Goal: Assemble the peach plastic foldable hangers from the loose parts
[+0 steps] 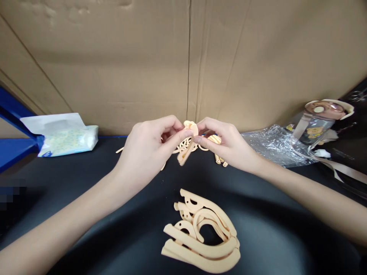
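Piece point(186, 152), cream, one: fingers of our left hand point(153, 145) and right hand point(220, 142) clamped on it; similar pieces point(200, 245) nearer us, black tabletop point(134, 233).

1 cam, head-worn, faces fwd/down, close on L hand point(151, 143) & R hand point(226, 141), cardboard point(129, 68) behind.

Stacked pieces point(200, 247) lie on the table point(134, 236), nearer than the pack point(67, 141) at left and bottle point(321, 124) at right.
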